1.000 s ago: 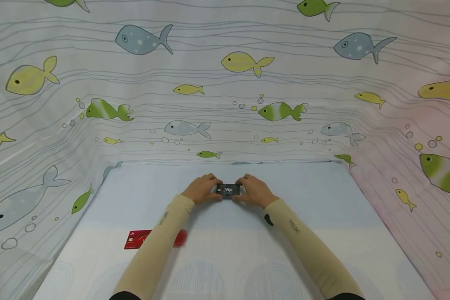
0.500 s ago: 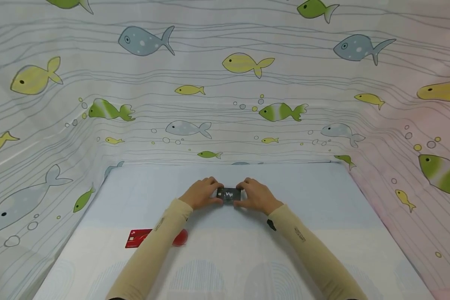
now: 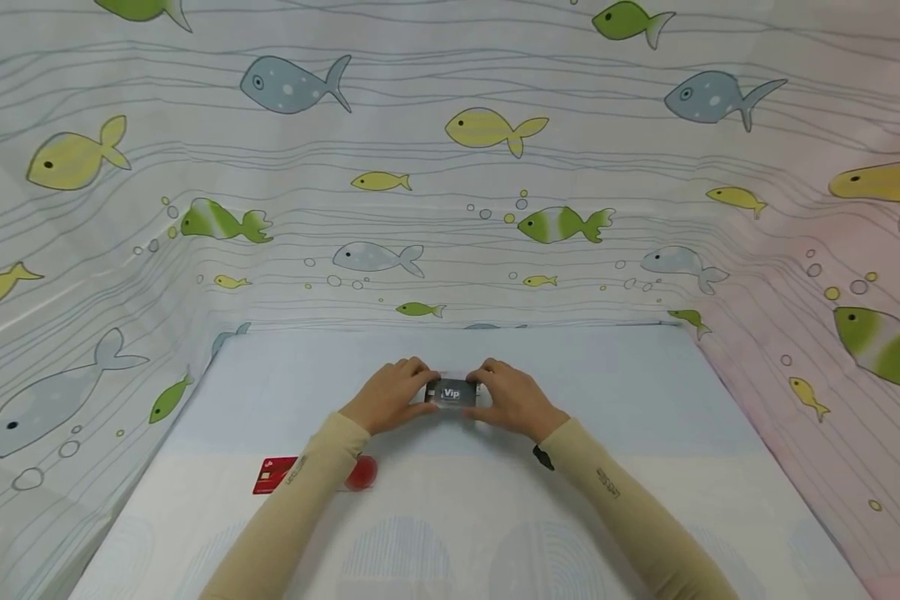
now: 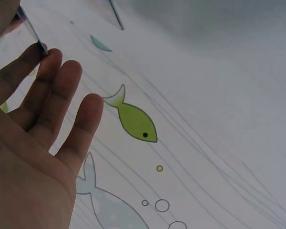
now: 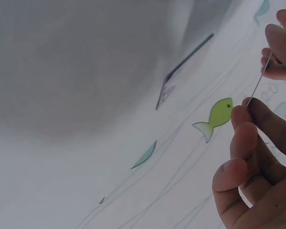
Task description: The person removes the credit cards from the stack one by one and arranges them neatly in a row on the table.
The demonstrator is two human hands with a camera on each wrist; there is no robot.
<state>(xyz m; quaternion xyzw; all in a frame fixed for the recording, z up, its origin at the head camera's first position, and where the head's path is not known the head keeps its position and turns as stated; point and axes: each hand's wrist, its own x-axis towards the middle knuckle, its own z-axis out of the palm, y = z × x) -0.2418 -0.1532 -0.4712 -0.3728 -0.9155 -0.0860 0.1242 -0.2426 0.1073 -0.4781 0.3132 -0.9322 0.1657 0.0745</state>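
A small dark bank-style card (image 3: 452, 393) printed "Vip" is held up between both hands in the head view. My left hand (image 3: 388, 397) pinches its left end between thumb and fingers. At the right end, my right hand (image 3: 516, 402) pinches in the same way. A faint clear edge shows around the card; whether it is a sleeve I cannot tell. Seen edge-on, the card is a thin line (image 4: 32, 29) at the left fingertips in the left wrist view. The right wrist view has the same thin edge (image 5: 260, 78) running between the two hands' fingertips.
A red card (image 3: 272, 476) lies on the white table (image 3: 645, 517), partly covered by the left forearm. To the forearm's right, a red round shape (image 3: 362, 472) shows. Fish-patterned sheeting (image 3: 450, 200) surrounds the table at the back and sides.
Both hands have come slightly nearer the body with the dark card, then shifted a little left. The card's face now looks paler. The red card stays in place.
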